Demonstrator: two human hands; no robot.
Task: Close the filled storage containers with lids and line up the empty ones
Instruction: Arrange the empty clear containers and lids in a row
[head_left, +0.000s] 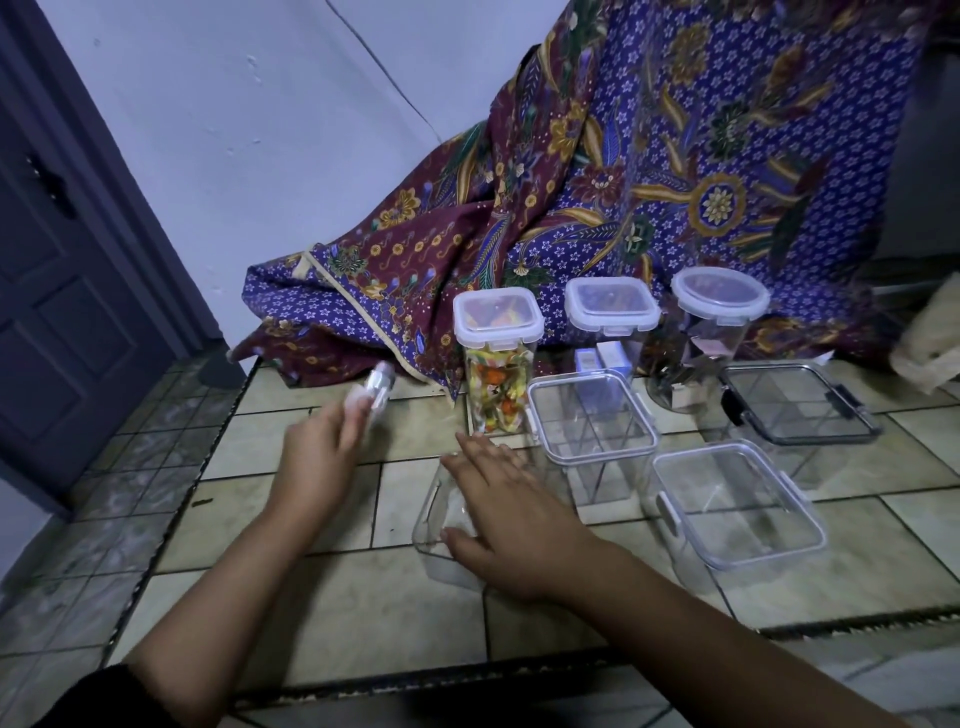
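Observation:
My right hand lies flat over the open top of an empty clear container on the tiled floor. My left hand is raised to its left, holding a small whitish object, blurred. Two more empty clear containers stand to the right, one at the middle and one nearer. A dark-rimmed clear box sits at the far right. Behind them three lidded containers stand in a row: one with colourful snacks, one in the middle and one on the right.
A patterned purple and maroon cloth drapes down behind the containers. A dark door is at the left, beside a white wall. The tiled floor has a dark patterned border strip near me.

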